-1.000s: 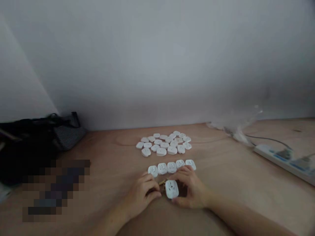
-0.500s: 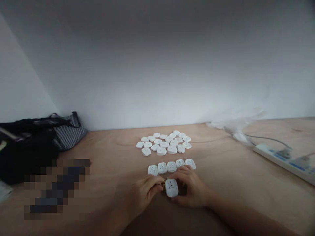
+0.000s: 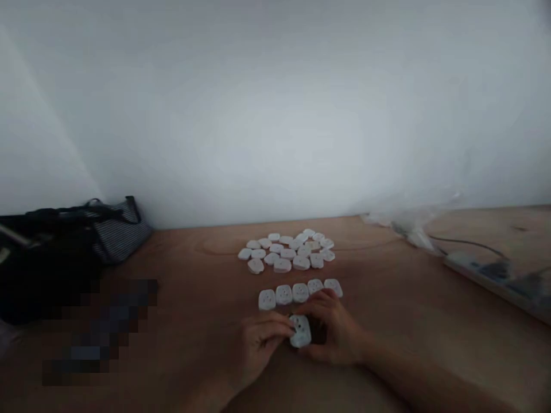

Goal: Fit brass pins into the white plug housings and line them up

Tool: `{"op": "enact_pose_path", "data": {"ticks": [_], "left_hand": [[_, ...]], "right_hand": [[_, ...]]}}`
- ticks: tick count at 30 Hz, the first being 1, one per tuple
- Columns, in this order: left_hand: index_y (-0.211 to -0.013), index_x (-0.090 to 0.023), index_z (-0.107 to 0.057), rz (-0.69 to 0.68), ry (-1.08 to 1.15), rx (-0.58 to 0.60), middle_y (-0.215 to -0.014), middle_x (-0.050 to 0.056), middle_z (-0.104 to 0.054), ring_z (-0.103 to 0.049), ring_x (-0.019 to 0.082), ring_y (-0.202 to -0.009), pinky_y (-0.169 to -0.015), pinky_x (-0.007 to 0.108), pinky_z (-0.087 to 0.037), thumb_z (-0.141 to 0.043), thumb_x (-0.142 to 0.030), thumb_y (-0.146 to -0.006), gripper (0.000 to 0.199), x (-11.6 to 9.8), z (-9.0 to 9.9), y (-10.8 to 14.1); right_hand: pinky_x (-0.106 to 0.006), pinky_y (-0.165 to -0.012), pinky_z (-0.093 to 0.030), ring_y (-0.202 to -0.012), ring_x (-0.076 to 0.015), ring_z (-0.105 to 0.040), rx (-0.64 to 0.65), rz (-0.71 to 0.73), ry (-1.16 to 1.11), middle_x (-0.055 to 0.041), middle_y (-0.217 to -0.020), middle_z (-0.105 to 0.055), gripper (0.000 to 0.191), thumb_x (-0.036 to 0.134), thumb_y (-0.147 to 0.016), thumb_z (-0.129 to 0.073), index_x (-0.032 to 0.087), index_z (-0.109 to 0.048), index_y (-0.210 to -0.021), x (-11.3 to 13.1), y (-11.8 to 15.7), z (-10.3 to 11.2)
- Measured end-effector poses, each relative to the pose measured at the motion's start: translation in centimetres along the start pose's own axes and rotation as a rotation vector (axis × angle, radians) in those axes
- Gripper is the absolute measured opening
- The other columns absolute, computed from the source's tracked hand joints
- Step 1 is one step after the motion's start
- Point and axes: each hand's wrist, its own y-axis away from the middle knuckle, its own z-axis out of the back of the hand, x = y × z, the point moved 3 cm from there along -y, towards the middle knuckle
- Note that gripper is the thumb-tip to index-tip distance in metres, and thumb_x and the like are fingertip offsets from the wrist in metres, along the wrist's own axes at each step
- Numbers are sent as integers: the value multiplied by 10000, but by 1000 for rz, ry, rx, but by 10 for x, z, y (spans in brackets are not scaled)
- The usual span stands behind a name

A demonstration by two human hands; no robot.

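My right hand grips a white socket housing by its top and bottom edges, the slotted face turned up towards me. From the left side my left hand reaches in, thumb and fingers pinched together, their tips on the left part of that face. Whatever lies between those tips is too small and dark to make out. Just beyond both hands runs a row of several similar housings, faces up; the right hand's fingers partly cover the row's right part.
A cluster of several white housing pieces lies farther back. On the right are a power strip with plugs and cables and a clear plastic bag. A black bag and a striped bag stand at left, near a blurred-out object.
My left hand's fingertips have moved right, from beside the housing onto its face. Brownish bits seen near them before are now mostly hidden. The right hand keeps its hold; the picture is darker.
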Motion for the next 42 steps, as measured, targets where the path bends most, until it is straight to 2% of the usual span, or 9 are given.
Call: {"op": "enact_pose_path", "data": {"ticks": [12, 18, 21, 25, 28, 31, 33, 36, 42], "left_hand": [[-819, -197, -712, 51, -50, -34, -764, 40, -710, -663, 154, -692, -639, 236, -531, -597, -219, -830, 118, -2, 0, 1], [-863, -236, -724, -97, -118, -19, -797, 36, -734, -664, 181, -776, -730, 304, -523, -559, -213, -861, 166, -3, -1, -1], [-911, -263, -719, -149, -282, 14, -944, 41, -721, -590, 238, -1012, -888, 399, -452, -584, -243, -846, 151, -5, -2, 0], [-952, -264, -704, -137, -375, 8, -1274, 82, -531, -425, 293, -1187, -963, 454, -373, -598, -370, -821, 199, -8, -1, 2], [-881, -198, -674, -50, -305, 0, -1042, 97, -604, -538, 227, -990, -856, 357, -442, -553, -319, -847, 174, -6, 7, 2], [-734, -170, -596, 154, -299, 42, -759, 24, -583, -555, 157, -725, -674, 260, -449, -561, -263, -821, 132, 5, 20, 0], [-770, -172, -583, 283, -321, 105, -770, 4, -580, -548, 160, -713, -641, 251, -430, -629, -262, -754, 103, 14, 28, 1], [-861, -174, -606, 422, -298, 196, -807, -1, -582, -545, 164, -710, -610, 239, -417, -692, -269, -674, 226, 26, 31, 4], [-786, -173, -664, 430, -231, 171, -780, 12, -598, -558, 156, -693, -622, 238, -417, -609, -231, -749, 88, 31, 23, 3]], "right_hand": [[-407, -807, -341, -830, -232, -572, -31, 11, 5, -39, -868, -662, 494, 416, -576, -727, 219, -607, -1013, 0, 0, -1], [-418, -830, -319, -830, -229, -572, -40, 26, 2, -38, -866, -660, 483, 454, -597, -715, 224, -606, -1008, 1, 1, 0], [-409, -831, -320, -829, -224, -572, -46, 18, 1, -34, -873, -659, 499, 445, -615, -708, 233, -592, -1051, 3, 0, 0], [-395, -824, -327, -831, -222, -571, -73, 38, 3, -32, -877, -660, 456, 415, -650, -683, 236, -586, -1058, 5, 0, 0], [-396, -822, -325, -827, -224, -573, -90, 22, -4, -29, -868, -662, 428, 416, -626, -705, 222, -603, -993, 5, 0, 2], [-406, -825, -322, -806, -223, -575, -78, 7, -8, -23, -831, -660, 429, 433, -600, -725, 219, -613, -955, 4, 1, 3], [-414, -820, -323, -796, -226, -577, -84, 10, -8, -32, -829, -663, 421, 436, -599, -723, 215, -615, -941, 3, 1, 3], [-415, -803, -330, -801, -233, -578, -82, 13, -12, -43, -845, -668, 421, 436, -605, -718, 215, -612, -947, 3, 1, 3], [-407, -794, -341, -812, -234, -574, -81, 19, -4, -42, -845, -666, 432, 431, -606, -712, 210, -609, -963, 3, 1, 2]]}}
